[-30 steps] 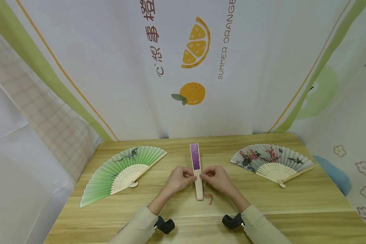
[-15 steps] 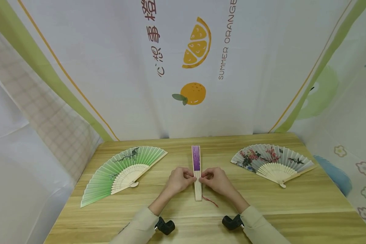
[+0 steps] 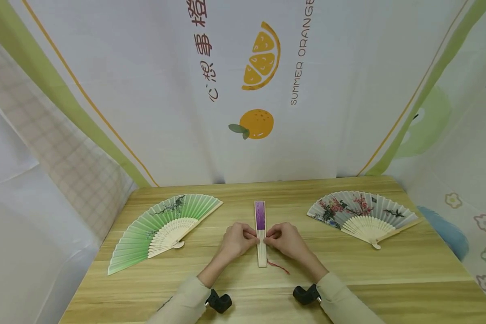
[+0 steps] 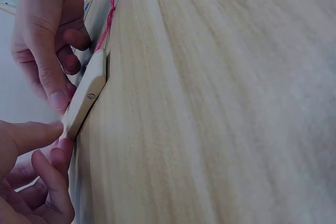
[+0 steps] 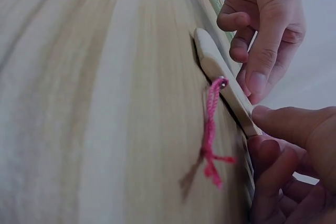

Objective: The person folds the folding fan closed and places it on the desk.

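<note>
A folded hand fan [image 3: 260, 216] with a purple leaf and pale wooden ribs lies lengthwise at the middle of the table, its rib end toward the person. My left hand [image 3: 236, 240] pinches its left edge between thumb and fingers, just below the purple part. From the other side my right hand [image 3: 285, 240] pinches the right edge at the same height. A red tassel [image 3: 278, 266] trails rightward from the rib end. In the left wrist view the rivet end of the fan [image 4: 89, 93] sits close over the wood, and the right wrist view shows the tassel cord [image 5: 211, 129] tied at the rivet.
A spread green fan [image 3: 146, 234] lies on the table's [image 3: 243, 288] left. Toward the right lies another spread fan [image 3: 360, 213], grey-white with pink blossoms. A printed curtain [image 3: 170, 135] hangs behind the far edge. Each wrist carries a black camera mount [image 3: 220, 302].
The fan's far end has come lower and nearer to the person, and the fan has straightened. Its tassel has swung out to the right. Both hands have barely shifted.
</note>
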Motion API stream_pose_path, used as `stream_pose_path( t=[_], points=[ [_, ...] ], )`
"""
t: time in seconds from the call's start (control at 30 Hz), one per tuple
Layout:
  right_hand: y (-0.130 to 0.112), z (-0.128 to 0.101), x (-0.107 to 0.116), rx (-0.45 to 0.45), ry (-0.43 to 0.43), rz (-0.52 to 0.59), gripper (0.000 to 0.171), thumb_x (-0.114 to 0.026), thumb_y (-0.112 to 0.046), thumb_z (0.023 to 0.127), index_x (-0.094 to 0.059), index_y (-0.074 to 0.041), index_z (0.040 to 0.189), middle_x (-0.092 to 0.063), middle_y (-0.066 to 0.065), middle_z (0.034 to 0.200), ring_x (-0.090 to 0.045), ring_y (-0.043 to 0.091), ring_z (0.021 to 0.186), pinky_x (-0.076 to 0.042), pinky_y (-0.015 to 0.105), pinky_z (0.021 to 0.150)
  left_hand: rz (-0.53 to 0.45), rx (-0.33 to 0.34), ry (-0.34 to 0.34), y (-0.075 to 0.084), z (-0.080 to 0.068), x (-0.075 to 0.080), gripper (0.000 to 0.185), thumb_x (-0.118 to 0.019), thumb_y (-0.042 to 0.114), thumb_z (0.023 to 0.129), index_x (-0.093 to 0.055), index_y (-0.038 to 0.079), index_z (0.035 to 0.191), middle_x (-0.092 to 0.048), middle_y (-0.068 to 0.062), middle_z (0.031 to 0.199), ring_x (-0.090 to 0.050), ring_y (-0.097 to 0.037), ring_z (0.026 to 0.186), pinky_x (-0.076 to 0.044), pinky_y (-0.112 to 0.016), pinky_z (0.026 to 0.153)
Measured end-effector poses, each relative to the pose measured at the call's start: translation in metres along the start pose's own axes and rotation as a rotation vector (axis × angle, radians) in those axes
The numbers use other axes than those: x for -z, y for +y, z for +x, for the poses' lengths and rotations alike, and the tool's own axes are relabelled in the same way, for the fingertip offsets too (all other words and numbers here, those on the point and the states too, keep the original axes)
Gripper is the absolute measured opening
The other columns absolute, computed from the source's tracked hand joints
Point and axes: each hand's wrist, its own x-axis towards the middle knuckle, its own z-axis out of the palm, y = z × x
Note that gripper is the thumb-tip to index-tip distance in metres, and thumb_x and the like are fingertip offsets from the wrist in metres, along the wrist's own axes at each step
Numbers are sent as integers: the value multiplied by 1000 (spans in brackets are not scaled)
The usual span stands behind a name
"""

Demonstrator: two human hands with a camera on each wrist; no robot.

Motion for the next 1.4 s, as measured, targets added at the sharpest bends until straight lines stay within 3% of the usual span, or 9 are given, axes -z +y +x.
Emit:
stream_pose_path(
  t=[0.33,0.73,1.0,1.1,1.23,1.4],
  points=[
    [3,-1,11,48,9,60,10,-82,-9,86,-75,-3,91,-68,-2,75,-63,12,64,-53,26,58,-4,-41,14,3,2,4,12,-83,12,86,-75,5,88,-72,-1,78,-67,-9,69,-53,-29,63],
    [13,-13,35,85,43,91,13,-78,-16,92,-75,-4,94,-69,0,81,-65,15,68,-54,28,61,-48,-90,-44,14,4,-3,14,-76,17,94,-75,3,93,-72,-3,83,-68,-16,78,-52,-29,63],
    [21,-29,63,30,73,166,16,-76,-17,95,-74,-2,99,-68,11,84,-63,26,62,-49,29,49,-62,-99,-80,22,9,-12,14,-75,20,95,-75,6,94,-71,1,84,-65,-13,79,-50,-27,62],
    [26,-35,77,10,78,189,18,-74,-20,96,-73,-2,102,-68,15,84,-57,21,56,-44,28,45,-80,-107,-96,26,12,-16,15,-75,20,95,-74,5,95,-71,1,83,-65,-13,75,-52,-27,62],
    [32,-43,93,9,94,186,22,-72,-20,98,-72,0,107,-67,17,85,-52,19,53,-43,28,45,-96,-128,-117,31,17,-24,16,-74,20,95,-74,5,96,-70,2,81,-66,-11,67,-52,-26,61],
    [38,-53,113,29,121,182,27,-71,-17,99,-69,7,111,-66,23,87,-56,28,55,-44,30,44,-103,-153,-124,41,24,-33,15,-75,20,94,-74,6,96,-71,1,82,-63,-6,69,-49,-24,59]
  ],
)
